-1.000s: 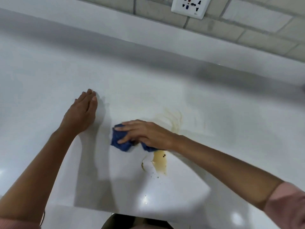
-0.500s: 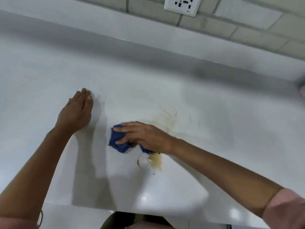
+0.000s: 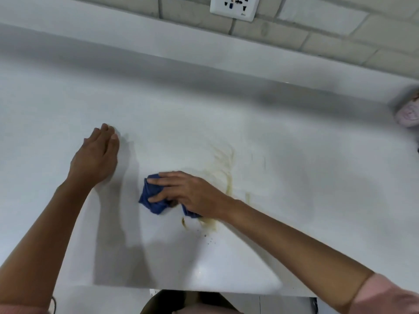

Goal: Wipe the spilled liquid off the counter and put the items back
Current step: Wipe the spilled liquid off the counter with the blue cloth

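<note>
Across the white counter (image 3: 294, 177), yellowish spilled liquid (image 3: 226, 175) is smeared. The left hand (image 3: 95, 159) is laid flat, fingers straight; a bunched blue cloth (image 3: 152, 198) is gripped against the spill's left edge by the right hand (image 3: 192, 193). Contents of the blurred container (image 3: 407, 112) cannot be told.

No legible text anywhere; only a tiny unreadable mark on the white wall socket (image 3: 234, 6).
</note>
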